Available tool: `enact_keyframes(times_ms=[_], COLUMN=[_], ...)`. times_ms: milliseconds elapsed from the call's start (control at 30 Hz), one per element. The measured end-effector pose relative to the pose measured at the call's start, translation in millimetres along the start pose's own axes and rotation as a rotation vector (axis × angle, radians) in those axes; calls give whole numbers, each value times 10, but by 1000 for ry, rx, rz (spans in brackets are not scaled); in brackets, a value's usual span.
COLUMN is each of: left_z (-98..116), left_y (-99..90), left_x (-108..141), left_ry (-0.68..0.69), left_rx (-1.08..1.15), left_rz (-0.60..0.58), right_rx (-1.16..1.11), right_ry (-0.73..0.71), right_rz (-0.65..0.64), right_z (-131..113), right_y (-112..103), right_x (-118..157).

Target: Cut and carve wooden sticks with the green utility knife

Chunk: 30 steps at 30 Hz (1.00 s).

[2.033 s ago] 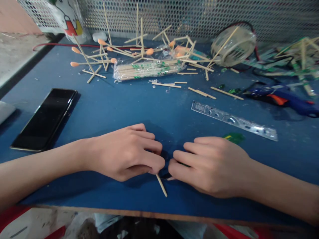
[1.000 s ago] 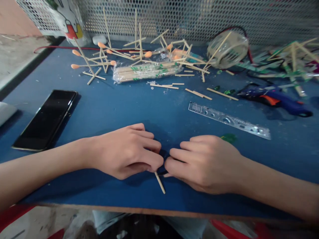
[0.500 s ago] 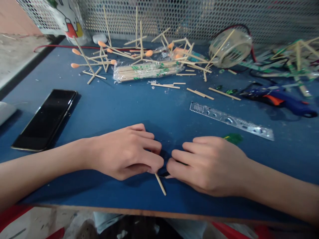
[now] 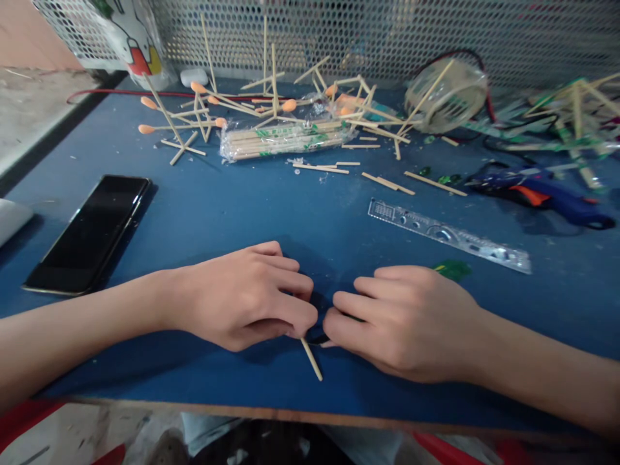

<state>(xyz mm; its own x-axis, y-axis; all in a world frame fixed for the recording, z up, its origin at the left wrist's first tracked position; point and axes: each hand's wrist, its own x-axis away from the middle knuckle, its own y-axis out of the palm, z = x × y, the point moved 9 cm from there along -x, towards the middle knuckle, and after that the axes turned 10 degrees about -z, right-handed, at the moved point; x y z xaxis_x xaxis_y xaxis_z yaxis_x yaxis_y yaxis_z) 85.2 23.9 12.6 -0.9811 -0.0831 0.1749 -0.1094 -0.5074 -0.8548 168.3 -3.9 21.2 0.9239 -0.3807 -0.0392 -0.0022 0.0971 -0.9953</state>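
My left hand point(image 4: 256, 297) is closed, pinching a thin wooden stick point(image 4: 312, 361) between thumb and forefinger. The stick's lower end pokes out toward the table's front edge; the rest lies hidden under my fingers. Close by on the right, my right hand point(image 4: 402, 323) is curled, its fingertips turned toward the stick. A thin dark sliver point(image 4: 318, 340) shows between the right fingertips and the stick, but what it belongs to is hidden by the hand. Both hands rest low over the blue table point(image 4: 203, 213).
A clear ruler point(image 4: 448, 236) lies beyond my right hand, with a blue glue gun point(image 4: 547, 187) behind it. On the left lies a phone point(image 4: 92, 232). Along the back are bagged sticks point(image 4: 285, 139), loose cut sticks point(image 4: 320, 168), orange-tipped sticks point(image 4: 181, 126) and a clear plastic cup point(image 4: 445, 97).
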Motion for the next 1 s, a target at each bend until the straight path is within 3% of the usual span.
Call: enact_keyframes(times_ms=[1000], left_z=[13], left_y=[-6], left_x=[13], left_ry=[0], left_rx=[9], left_rz=[3], right_rx=[-8], right_ry=[0], right_rz=[13], right_z=[7], right_y=[0], right_x=[1])
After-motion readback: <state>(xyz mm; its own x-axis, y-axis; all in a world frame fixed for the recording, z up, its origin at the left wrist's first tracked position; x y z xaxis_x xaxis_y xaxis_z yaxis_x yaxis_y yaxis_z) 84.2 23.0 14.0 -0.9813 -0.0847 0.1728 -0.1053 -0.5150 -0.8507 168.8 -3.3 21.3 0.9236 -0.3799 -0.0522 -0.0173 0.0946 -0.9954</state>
